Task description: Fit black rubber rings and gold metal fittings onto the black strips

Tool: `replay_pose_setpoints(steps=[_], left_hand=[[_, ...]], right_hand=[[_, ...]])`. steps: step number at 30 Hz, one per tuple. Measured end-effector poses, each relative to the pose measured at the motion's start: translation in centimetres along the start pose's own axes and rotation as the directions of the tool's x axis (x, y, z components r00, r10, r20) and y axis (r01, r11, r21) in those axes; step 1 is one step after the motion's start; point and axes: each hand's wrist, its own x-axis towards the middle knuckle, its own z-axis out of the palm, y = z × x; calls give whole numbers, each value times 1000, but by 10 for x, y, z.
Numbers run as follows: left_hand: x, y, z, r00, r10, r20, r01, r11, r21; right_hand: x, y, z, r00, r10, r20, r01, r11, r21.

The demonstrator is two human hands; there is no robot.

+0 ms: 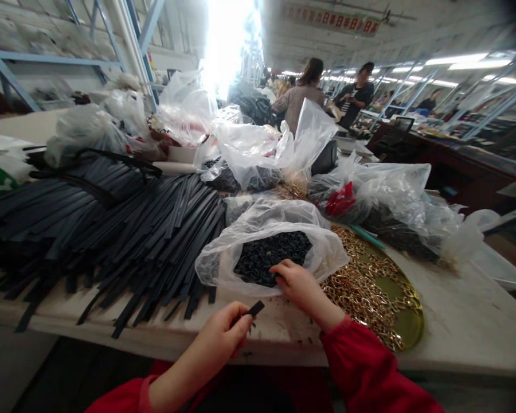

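Observation:
My left hand point(227, 332) is closed around a black strip point(256, 308), whose flat end sticks out past the thumb and forefinger. Small black loop-like pieces point(262, 252) fill an open clear plastic bag point(215, 255). At the bag's near right rim, my right hand point(298, 287) reaches in with bent fingers, the tips down among these pieces; what they pinch is hidden. Many long black strips point(155, 246) lie in a heap left of the bag. To the right of my right hand, a round gold-coloured tray point(410, 327) holds a pile of small gold metal pieces point(361, 287).
Behind the bag stand more plastic bags point(258, 143) with dark contents. A filled bag point(395, 201) with a red scrap point(340, 199) lies at the back right, near a teal stick point(367, 236). Two people point(298, 97) stand further back. The pale table point(464, 321) ends close to me.

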Motion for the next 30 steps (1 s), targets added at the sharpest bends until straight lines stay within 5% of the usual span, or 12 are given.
replay_pose_setpoints(steps=[3,18,23,30], left_hand=[[0,-3,-2,1000,-21,10,21,1000,-11],[-1,0,4,997,-47,-67,44,998,-44],[-2,-5,3,997,-38,-73,36,999,-34],[3,7,-3,991,-10,-135,3,999,-52]], right_hand=[[10,1,9,996,-4,89,15,992,-123],[5,-11,9,998,60,30,-56,991,-123],[11,-12,13,994,102,-27,-102,995,10],[2,-3,7,980,143,-137,-73,905,420]])
